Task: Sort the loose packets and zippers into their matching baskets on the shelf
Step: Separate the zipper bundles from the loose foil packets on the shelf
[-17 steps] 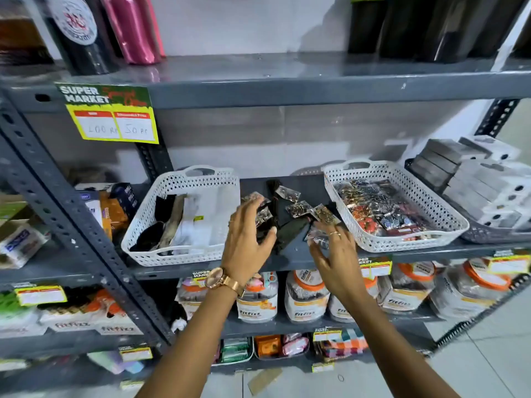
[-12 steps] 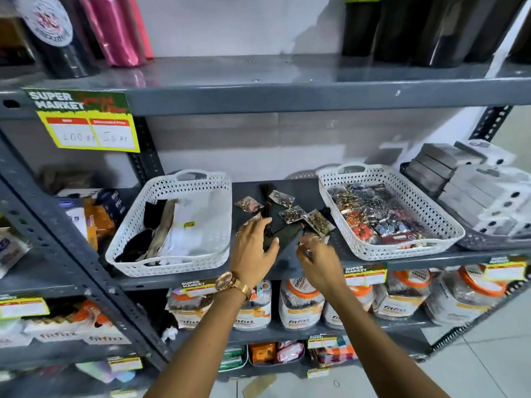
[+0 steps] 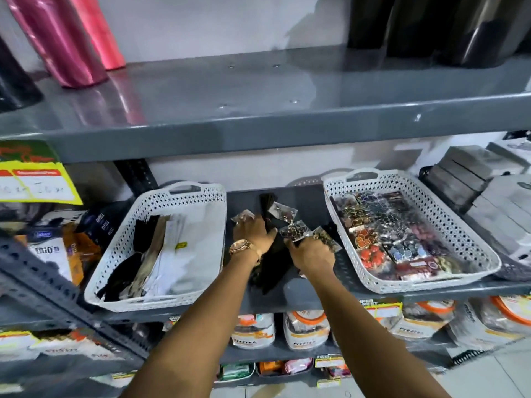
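Observation:
Between two white baskets, loose clear packets [image 3: 283,211] of small metal pieces lie on a pile of black zippers [image 3: 273,268] on the grey shelf [image 3: 310,291]. My left hand [image 3: 253,232], a gold watch on its wrist, lies palm down over the zippers, fingertips touching a packet [image 3: 242,216]; its grip is hidden. My right hand [image 3: 311,254] pinches a packet [image 3: 294,231] at its fingertips, another packet [image 3: 326,239] beside them. The left basket [image 3: 184,188] holds black, beige and white zippers. The right basket [image 3: 402,285] holds several packets.
A shelf board [image 3: 258,133] hangs just above the baskets, with pink rolls [image 3: 66,38] and dark rolls on it. Grey boxes [image 3: 471,179] stand right of the right basket, packaged goods [image 3: 51,254] left of the left one. Jars [image 3: 304,328] fill the shelf below.
Both hands have reached further in and settled onto the pile between the baskets. The camera has come closer and tilted down.

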Action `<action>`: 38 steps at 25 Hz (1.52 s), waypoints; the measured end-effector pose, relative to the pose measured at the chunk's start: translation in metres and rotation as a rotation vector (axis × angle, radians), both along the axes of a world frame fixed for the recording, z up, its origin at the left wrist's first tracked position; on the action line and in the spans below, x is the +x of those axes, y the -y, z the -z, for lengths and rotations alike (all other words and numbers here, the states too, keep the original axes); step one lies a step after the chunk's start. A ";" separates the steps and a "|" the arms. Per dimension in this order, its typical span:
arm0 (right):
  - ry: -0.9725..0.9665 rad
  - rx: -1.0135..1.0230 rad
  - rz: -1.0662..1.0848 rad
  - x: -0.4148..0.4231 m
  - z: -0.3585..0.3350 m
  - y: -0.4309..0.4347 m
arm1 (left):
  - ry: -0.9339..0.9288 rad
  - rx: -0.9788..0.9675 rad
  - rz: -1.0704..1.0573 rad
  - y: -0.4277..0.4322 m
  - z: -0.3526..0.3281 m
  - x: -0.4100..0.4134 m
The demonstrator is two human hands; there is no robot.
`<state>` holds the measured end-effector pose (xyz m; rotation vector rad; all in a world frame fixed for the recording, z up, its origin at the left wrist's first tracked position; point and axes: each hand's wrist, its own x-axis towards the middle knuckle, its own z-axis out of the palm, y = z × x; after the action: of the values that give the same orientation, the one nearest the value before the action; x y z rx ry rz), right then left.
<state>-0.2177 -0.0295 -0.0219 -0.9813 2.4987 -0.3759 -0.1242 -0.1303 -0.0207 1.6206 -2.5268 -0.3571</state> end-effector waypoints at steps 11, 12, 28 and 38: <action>0.443 -0.305 0.115 -0.029 0.014 0.002 | -0.244 0.145 -0.121 0.016 0.022 -0.021; 0.502 -0.341 0.126 -0.033 0.013 0.001 | -0.324 0.135 -0.137 0.014 0.021 -0.019; 0.832 -0.843 0.059 -0.052 -0.042 -0.006 | -1.151 0.637 0.019 -0.026 -0.056 -0.028; 1.205 -0.812 -0.197 -0.037 -0.048 0.049 | -1.060 0.157 -0.013 -0.037 -0.051 0.013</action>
<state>-0.2543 -0.0786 0.0263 -0.8295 1.1188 -1.4519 -0.1116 -0.0930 0.0306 1.0226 -1.6829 -1.0802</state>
